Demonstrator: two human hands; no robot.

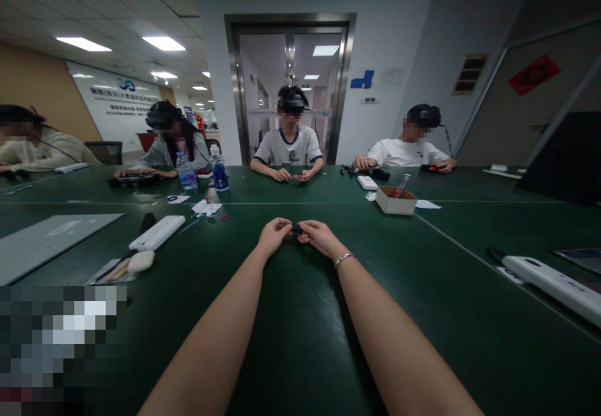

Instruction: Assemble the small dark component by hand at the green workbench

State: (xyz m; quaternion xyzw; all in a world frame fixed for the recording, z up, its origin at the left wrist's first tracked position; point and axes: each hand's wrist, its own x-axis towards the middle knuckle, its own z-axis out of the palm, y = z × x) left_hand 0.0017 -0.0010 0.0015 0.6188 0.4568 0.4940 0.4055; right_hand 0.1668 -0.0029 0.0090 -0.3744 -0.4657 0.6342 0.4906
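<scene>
One head-worn camera looks forward and down along the green table [300, 353], near the wearer's outstretched forearms.

Both arms stretched forward, left hand [272, 234] and right hand [320, 236] meeting, fingers pinched

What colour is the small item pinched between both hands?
Black, as far as the head view shows; the small item is mostly hidden by fingertips.

small dark item [297, 229] pinched between left hand [273, 234] and right hand [318, 236]: mostly covered by fingertips, too small to ID | both forearms cut by bottom edge | bottom-left worktop corner pixelated | white device [558, 283] cut off at right edge
</scene>
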